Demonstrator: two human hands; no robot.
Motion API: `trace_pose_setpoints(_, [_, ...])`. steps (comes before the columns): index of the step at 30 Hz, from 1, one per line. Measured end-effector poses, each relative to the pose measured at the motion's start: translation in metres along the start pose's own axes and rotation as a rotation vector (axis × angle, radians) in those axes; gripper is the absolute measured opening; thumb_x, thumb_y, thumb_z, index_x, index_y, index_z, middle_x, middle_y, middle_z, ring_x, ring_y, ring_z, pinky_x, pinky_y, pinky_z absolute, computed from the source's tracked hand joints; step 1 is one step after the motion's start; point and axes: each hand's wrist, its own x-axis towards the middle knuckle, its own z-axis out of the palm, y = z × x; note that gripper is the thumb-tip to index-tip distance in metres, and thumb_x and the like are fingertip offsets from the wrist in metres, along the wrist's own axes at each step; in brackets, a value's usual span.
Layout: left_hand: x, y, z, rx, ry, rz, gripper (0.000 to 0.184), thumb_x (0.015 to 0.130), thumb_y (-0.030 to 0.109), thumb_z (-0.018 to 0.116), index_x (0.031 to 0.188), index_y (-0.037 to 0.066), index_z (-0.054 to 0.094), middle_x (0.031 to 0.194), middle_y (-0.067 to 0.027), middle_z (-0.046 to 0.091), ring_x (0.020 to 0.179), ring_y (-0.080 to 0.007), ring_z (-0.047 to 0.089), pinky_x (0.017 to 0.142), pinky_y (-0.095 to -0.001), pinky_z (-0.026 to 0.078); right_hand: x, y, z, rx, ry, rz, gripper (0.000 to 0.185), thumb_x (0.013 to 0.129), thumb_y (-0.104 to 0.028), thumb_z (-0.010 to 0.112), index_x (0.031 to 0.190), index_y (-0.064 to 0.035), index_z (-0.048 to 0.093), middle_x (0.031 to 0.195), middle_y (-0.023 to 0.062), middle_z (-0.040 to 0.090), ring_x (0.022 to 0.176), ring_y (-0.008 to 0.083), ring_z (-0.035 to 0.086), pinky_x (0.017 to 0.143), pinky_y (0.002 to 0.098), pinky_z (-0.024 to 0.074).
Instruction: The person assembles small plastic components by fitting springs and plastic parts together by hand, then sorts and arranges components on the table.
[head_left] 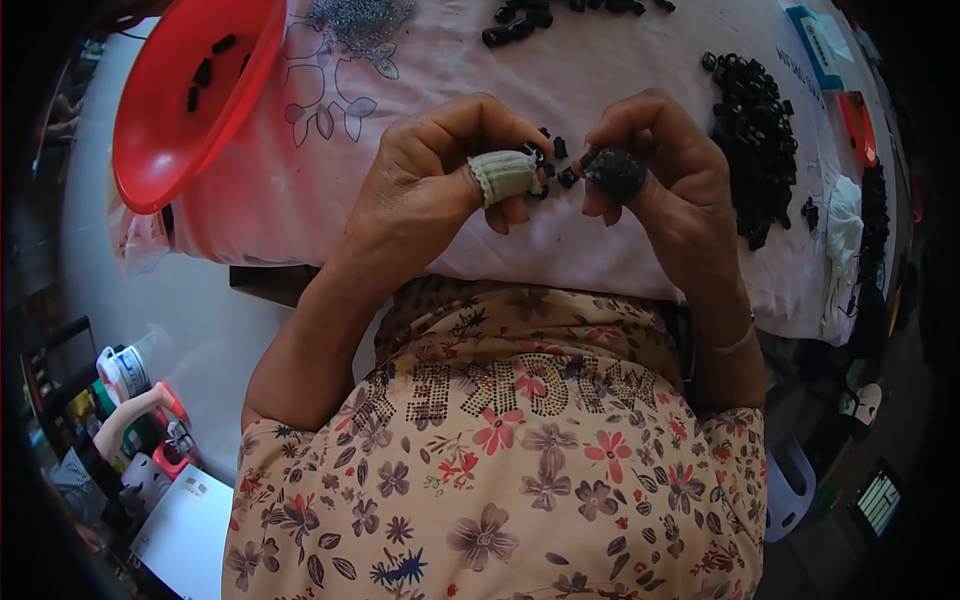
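My left hand (430, 185), with a pale knitted cover on its thumb, pinches a small black part (543, 170) above the near edge of the pink cloth. Facing it, my right hand (675, 170) has a dark cover on its thumb. Its thumb and finger are pressed round a small black piece (569, 177) that sticks out toward the left hand. A narrow gap separates the two hands. Another little black part (559, 148) shows on the cloth between them. The fingers hide most of what each hand holds.
A red bowl (150, 150) with several black parts stands at the left. Silvery small pieces (362, 20) lie at the back. A large heap of black parts (755, 140) is on the right, near a white cloth (843, 255) and a blue box (815, 45).
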Motion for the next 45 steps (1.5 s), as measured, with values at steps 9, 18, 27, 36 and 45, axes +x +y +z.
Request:
trace_pose_setpoints(9, [-0.001,-0.005,0.003,-0.008,0.000,0.033,0.010,0.088,0.007,0.058,0.094,0.000,0.060,0.078,-0.0059,0.064,0.059,-0.0076,0.059,0.051,-0.0199,0.048,0.001,0.006,0.006,0.086,0.017,-0.024,0.015,0.092,-0.014,0.057,0.102,-0.0024,0.055,0.077,0.0001,0.058,0.065,0.0024,0.055,0.055,0.0147,0.0445])
trace_pose_setpoints(18, [-0.002,0.000,0.009,-0.005,-0.007,0.011,0.009,0.087,0.003,0.057,0.095,0.000,0.059,0.077,-0.0050,0.063,0.060,-0.0072,0.058,0.052,-0.0200,0.048,-0.001,0.004,0.009,0.096,0.015,0.006,0.014,0.092,-0.011,0.057,0.102,-0.0012,0.055,0.079,0.0014,0.059,0.065,0.0039,0.057,0.056,0.0158,0.0457])
trace_pose_setpoints(27, [0.000,-0.002,0.005,0.043,-0.042,0.061,0.016,0.084,0.005,0.053,0.099,0.000,0.056,0.084,-0.0097,0.065,0.065,-0.0123,0.062,0.056,-0.0223,0.049,0.001,0.006,0.008,-0.002,0.010,-0.028,0.008,0.091,-0.006,0.054,0.099,-0.0019,0.054,0.082,0.0022,0.059,0.070,0.0039,0.056,0.058,0.0162,0.0461])
trace_pose_setpoints(36, [0.000,-0.003,0.004,0.038,-0.028,0.054,0.018,0.083,0.004,0.054,0.100,0.000,0.057,0.085,-0.0100,0.065,0.065,-0.0113,0.062,0.056,-0.0216,0.049,0.001,0.009,0.005,-0.011,0.014,-0.086,0.009,0.091,-0.008,0.056,0.098,-0.0016,0.054,0.079,0.0012,0.057,0.066,0.0031,0.054,0.057,0.0157,0.0454])
trace_pose_setpoints(45, [-0.001,-0.004,0.004,0.057,-0.021,0.061,0.018,0.084,0.004,0.054,0.100,0.000,0.058,0.082,-0.0084,0.064,0.063,-0.0089,0.059,0.054,-0.0204,0.048,0.001,0.010,0.006,-0.001,-0.001,-0.098,0.012,0.090,-0.009,0.058,0.098,-0.0012,0.054,0.080,0.0007,0.057,0.066,0.0029,0.054,0.058,0.0157,0.0459])
